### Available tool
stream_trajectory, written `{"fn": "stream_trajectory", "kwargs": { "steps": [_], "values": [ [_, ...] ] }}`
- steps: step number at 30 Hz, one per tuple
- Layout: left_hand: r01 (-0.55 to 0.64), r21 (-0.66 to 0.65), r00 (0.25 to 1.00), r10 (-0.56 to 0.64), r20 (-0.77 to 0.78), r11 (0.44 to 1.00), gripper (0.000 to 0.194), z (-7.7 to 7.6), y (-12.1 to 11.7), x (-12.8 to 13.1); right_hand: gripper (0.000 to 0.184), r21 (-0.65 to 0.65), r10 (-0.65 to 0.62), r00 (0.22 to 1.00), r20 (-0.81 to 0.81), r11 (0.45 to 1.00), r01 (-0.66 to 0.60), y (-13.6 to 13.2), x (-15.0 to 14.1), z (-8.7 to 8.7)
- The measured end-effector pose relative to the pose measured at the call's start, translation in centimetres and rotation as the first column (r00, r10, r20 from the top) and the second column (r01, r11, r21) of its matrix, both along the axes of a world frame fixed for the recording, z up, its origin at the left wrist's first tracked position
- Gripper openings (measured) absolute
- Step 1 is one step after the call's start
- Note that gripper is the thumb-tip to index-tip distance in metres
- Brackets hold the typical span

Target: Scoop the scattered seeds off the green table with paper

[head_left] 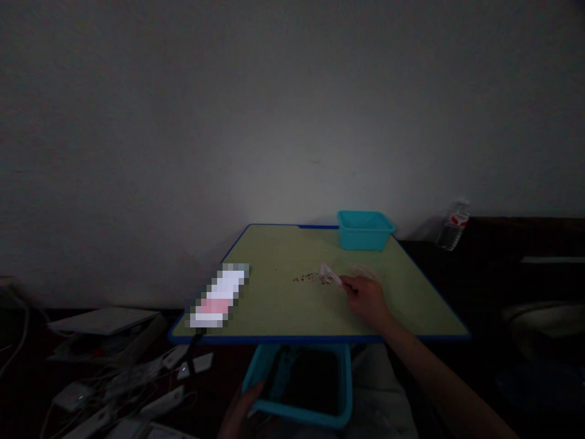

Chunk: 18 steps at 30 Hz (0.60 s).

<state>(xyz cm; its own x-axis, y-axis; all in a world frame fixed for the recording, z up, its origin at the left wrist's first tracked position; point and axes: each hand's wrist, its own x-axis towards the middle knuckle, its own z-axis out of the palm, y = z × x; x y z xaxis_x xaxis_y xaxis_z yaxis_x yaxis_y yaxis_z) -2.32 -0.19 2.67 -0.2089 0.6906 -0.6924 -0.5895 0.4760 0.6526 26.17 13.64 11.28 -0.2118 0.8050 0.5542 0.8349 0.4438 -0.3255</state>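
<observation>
My right hand [365, 299] is over the right half of the table, closed on a whitish strip that looks like a crumpled tissue [329, 274]. The tissue's far end touches or hovers just over a scatter of small dark crumbs [304, 278] on the tabletop. Behind that hand lies a pale, see-through patch [363, 270] whose kind I cannot make out. Below the table's front edge, my left hand [242, 405] grips the left rim of a blue plastic basin [346, 390]; its inside is dark.
The table [269, 311] has a pale top and blue edging. A second blue basin [364, 235] stands at its back right corner. A blurred phone [219, 297] is at the left edge. Power strips and cables [137, 378] lie lower left; a plastic bottle [454, 225] leans at right.
</observation>
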Motion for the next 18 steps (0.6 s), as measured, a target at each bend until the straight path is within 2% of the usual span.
{"fn": "stream_trajectory", "kwargs": {
  "steps": [6,14,18],
  "values": [
    [-0.027,-0.032,0.999,0.028,0.029,0.999,0.071,-0.6,-0.5,0.3,0.030,-0.006,-0.003,1.000,0.020,1.000,0.003,-0.3,0.0,0.1],
    [0.013,-0.008,0.999,-0.013,-0.044,1.000,0.062,1.5,-0.3,0.2,0.031,0.007,-0.070,0.997,0.014,0.998,0.070,-0.1,0.3,0.1],
    [0.014,0.028,1.000,-0.013,-0.028,1.000,0.062,1.5,-0.3,0.1,0.030,0.022,-0.028,1.000,-0.008,0.999,0.028,-0.4,0.1,0.1]
  ]
}}
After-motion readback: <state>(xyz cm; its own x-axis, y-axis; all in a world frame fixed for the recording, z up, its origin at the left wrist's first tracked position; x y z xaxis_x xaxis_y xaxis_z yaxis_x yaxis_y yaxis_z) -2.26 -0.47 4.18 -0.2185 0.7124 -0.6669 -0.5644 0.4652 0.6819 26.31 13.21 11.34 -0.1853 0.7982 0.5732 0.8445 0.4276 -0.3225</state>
